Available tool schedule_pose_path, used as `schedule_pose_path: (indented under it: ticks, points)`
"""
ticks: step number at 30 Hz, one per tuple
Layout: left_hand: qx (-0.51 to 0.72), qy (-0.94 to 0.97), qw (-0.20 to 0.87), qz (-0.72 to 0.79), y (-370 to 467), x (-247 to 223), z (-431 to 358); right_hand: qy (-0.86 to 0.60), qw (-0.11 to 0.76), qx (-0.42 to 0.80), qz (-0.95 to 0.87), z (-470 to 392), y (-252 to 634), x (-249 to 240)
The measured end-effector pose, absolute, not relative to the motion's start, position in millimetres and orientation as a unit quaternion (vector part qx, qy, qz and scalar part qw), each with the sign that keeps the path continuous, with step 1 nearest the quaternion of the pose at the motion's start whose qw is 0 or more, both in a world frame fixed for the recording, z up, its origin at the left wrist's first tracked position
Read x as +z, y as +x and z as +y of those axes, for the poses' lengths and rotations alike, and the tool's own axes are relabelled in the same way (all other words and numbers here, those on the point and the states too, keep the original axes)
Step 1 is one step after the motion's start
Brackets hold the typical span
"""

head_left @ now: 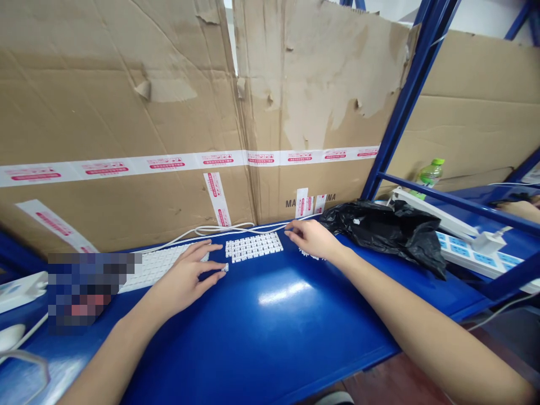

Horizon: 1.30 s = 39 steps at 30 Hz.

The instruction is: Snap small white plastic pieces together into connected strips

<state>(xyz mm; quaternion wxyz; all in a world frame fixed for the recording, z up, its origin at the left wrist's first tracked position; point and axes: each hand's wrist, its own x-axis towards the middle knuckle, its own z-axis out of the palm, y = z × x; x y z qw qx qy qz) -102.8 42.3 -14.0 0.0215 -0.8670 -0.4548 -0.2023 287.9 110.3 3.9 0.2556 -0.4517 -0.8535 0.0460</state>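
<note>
On the blue table (253, 326) lies a block of small white pieces (254, 246) set in rows. My left hand (188, 275) is at its left side, thumb and a finger closed on a small white piece (225, 268) near the block's lower left corner. A white keyboard (156, 264) lies partly beneath that hand. To the right of the block hovers my right hand (310, 236), its fingers bent and close together; what they hold, if anything, is too small to make out. More small white pieces (310, 255) show partly below my right hand.
A black plastic bag (383, 228), white power strips (464, 250) and a bottle (431, 173) are at the right by a blue frame (405, 107). White cables run along the cardboard (169, 197) behind. A blurred-out object and a white mouse (12, 336) are at the left.
</note>
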Motion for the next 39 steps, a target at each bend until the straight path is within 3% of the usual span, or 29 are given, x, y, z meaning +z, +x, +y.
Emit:
schedule_pose_path:
  ticks: [16,26,33,39]
  points:
    - [-0.215,-0.886,-0.096,-0.400,-51,-6,12,-0.500,0.158,0.020,-0.851,115,311,-8]
    - [-0.277,-0.847,-0.206,-0.404,-17,-6,-7,-0.527,0.198,0.039,-0.825,115,294,-8]
    - [-0.248,-0.843,-0.259,-0.401,-7,-4,-14,-0.523,0.248,0.094,-0.810,117,300,-1]
    - [-0.322,-0.756,-0.345,-0.454,-10,-9,-7,-0.466,0.349,0.285,-0.761,112,296,11]
